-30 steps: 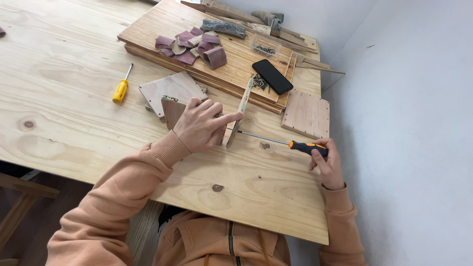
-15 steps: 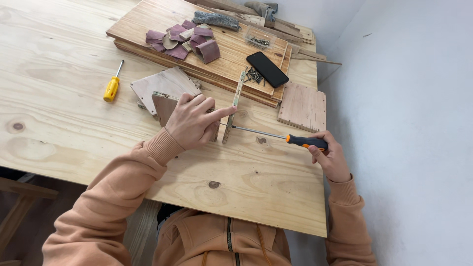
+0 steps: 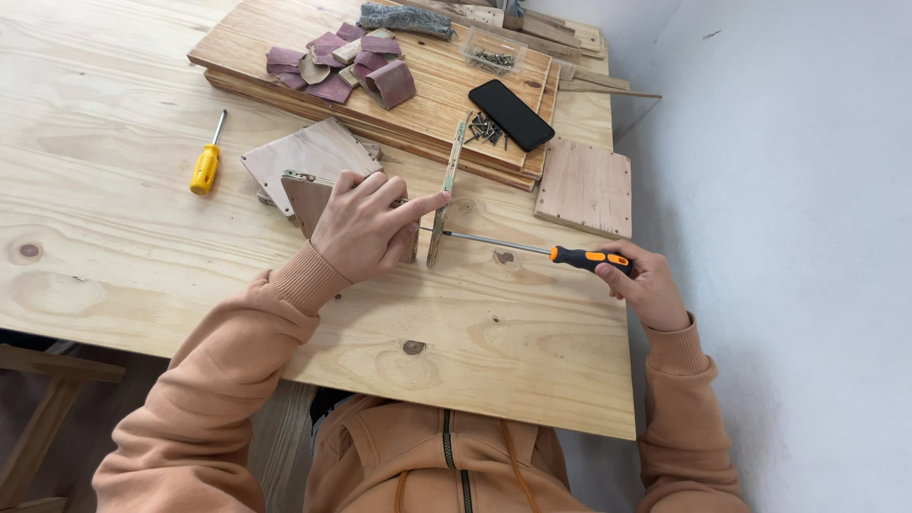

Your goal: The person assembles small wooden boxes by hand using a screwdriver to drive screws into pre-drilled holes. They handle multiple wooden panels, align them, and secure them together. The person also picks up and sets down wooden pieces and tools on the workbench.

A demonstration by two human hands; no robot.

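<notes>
Left hand [image 3: 366, 228] presses down on small wooden panel [image 3: 309, 198], index finger against upright wood strip [image 3: 445, 195]. Right hand [image 3: 648, 285] grips orange-black screwdriver [image 3: 532, 249] near desk's [image 3: 114, 256] right edge, shaft horizontal, tip at the strip. Yellow screwdriver [image 3: 206, 163] lies well left. Black phone [image 3: 511, 114] on stacked boards [image 3: 427, 76] at far edge.

Person wears a peach-orange hooded sweatshirt, soft fleece-like fabric. Sleeves long, ending in ribbed knit cuffs of the same colour at both wrists. Dark zip runs down the chest front, with matching orange drawcords hanging either side. Left hand [image 3: 366, 226] and right hand [image 3: 651, 285] bare: no gloves, rings or watch showing.
</notes>
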